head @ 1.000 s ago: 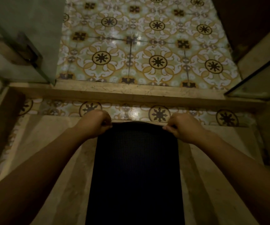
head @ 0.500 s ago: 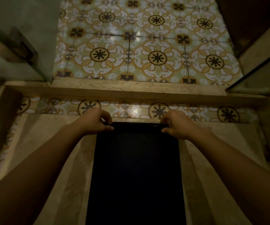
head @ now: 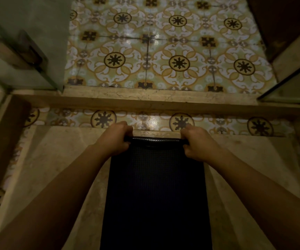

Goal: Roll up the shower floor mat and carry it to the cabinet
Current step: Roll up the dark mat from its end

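Note:
A dark, finely textured shower floor mat lies lengthwise on the beige stone shower floor, running from the bottom edge up to my hands. Its far end is curled over into a thin roll. My left hand grips the roll's left end, fingers wrapped over it. My right hand grips the right end the same way. Both forearms reach in from the bottom corners. The cabinet is not in view.
A raised stone threshold crosses the view beyond the mat, with patterned tile floor past it. A glass door with a metal hinge stands at the left, a glass panel at the right. A dark wall rises at the top right.
Both hands have turned the mat's far edge over toward me, from flat into a thin roll, and closed their fingers around its ends.

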A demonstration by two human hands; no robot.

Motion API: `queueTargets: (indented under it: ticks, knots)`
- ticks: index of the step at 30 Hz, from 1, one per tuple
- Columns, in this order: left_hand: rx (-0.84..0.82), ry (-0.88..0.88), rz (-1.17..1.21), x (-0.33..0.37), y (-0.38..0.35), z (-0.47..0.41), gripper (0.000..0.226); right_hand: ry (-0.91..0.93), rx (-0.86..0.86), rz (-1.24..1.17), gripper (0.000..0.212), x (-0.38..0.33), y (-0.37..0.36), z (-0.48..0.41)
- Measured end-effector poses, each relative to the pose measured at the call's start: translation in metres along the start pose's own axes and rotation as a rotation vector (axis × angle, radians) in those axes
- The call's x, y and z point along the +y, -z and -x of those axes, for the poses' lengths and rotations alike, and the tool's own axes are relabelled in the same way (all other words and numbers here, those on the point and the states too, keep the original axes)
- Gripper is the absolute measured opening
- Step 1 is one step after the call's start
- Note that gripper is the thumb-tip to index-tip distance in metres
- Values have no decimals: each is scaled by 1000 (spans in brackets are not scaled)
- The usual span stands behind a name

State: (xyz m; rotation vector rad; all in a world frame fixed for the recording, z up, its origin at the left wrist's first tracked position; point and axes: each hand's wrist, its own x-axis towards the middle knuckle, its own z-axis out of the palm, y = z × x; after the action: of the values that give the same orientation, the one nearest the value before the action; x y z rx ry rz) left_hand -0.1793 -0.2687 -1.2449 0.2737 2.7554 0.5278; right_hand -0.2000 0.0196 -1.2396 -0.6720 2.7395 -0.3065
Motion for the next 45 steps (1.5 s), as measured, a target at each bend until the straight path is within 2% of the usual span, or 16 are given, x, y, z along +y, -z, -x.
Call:
queueTargets:
  ticks: [4, 8, 11, 18, 27, 32, 45]
  knots:
    - [-54, -3, -23, -6, 4, 2, 23, -1, -40, 18, 21, 4, 1, 1]
    - [-28, 33, -16, -1, 3, 4, 22, -26, -74, 19, 32, 2, 1, 1]
    - [-9, 48, -74, 5, 0, 6, 20, -31, -22, 68, 31, -4, -3, 8]
    - [140, -113, -290, 18, -15, 28, 26, 37, 71, 141, 32, -15, -19, 32]
    - [183, -129, -252, 21, -24, 35, 34, 63, 63, 178, 36, -21, -19, 37]
    - [165, -135, -173, 16, -20, 40, 22, 62, 56, 172, 29, -14, -21, 47]
    - [145, -131, -252, 22, -25, 52, 32, 68, -11, 258, 25, -25, -19, 54]
